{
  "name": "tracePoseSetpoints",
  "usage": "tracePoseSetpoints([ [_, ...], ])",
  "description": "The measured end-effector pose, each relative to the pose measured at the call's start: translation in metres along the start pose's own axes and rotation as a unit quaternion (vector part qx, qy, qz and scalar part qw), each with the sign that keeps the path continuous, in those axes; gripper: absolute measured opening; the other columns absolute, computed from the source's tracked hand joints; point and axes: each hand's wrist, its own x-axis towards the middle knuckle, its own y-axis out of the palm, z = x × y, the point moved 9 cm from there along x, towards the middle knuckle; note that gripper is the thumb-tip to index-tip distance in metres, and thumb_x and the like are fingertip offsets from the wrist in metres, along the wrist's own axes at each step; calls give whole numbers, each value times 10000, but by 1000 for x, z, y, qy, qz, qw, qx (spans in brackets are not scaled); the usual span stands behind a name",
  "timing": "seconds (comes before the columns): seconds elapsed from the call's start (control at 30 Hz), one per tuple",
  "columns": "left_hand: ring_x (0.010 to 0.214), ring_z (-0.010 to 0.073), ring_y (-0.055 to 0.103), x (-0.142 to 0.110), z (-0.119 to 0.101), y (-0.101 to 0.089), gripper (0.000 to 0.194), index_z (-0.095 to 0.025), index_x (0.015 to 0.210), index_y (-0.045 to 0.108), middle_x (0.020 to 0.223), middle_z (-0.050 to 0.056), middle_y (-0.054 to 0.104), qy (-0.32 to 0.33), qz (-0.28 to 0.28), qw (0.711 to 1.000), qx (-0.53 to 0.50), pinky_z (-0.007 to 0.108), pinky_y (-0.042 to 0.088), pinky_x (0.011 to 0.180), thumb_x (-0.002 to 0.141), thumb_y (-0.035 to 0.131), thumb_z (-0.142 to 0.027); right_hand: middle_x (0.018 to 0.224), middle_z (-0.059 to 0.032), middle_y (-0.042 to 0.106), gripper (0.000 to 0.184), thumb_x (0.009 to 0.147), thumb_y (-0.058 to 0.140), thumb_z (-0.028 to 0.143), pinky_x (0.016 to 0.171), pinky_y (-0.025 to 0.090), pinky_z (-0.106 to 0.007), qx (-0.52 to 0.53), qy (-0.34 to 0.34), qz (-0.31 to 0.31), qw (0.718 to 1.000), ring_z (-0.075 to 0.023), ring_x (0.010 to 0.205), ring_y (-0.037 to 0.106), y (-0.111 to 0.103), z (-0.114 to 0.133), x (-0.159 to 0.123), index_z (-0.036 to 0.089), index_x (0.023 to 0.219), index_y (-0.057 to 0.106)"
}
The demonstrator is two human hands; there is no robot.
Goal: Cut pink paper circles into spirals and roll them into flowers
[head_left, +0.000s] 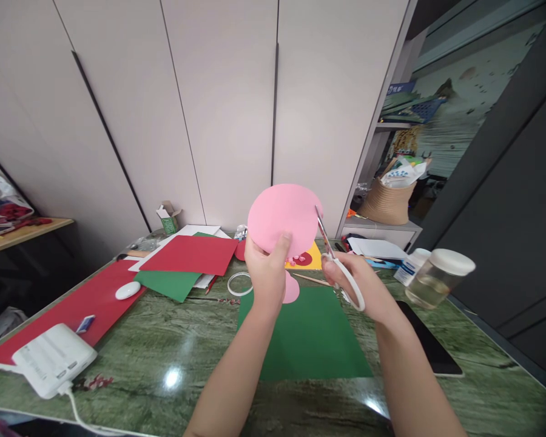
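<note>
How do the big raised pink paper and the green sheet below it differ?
The pink paper is rounded; the green sheet has straight edges. The pink paper is held up in the left hand; the green sheet lies flat on the table. Both are plain-coloured.

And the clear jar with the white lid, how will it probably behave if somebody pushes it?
The clear jar probably has its weight low, since liquid shows in its lower part, so a gentle push may slide it rather than tip it. Its round shape suggests it could roll if knocked over.
</note>
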Motion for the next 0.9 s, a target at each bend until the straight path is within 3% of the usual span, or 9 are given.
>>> tracePoseSetpoints([
  [0.47, 1107, 222, 584, 1, -3, 0, 537, -203, 1212, 513, 1252, 107, 575, 11, 1, 1000, -6, 307, 510, 887, 719, 712, -272, 593, 29, 385, 340, 835, 512, 445, 507, 264, -234, 19, 2, -3, 1000, -106, 557, 327, 1, -2, 0, 178, 630, 465],
  [0.9, 1107, 209, 582, 0, -5, -1, 467, -190, 1177, 526, 1212, 102, 595, 21, -8, 1000, -14, 304, 499, 908, 748, 688, -275, 571, 48, 364, 352, 818, 537, 431, 488, 231, -234, 13, 20, 0, 1000, -88, 530, 305, 1, -9, -1, 183, 600, 414],
])
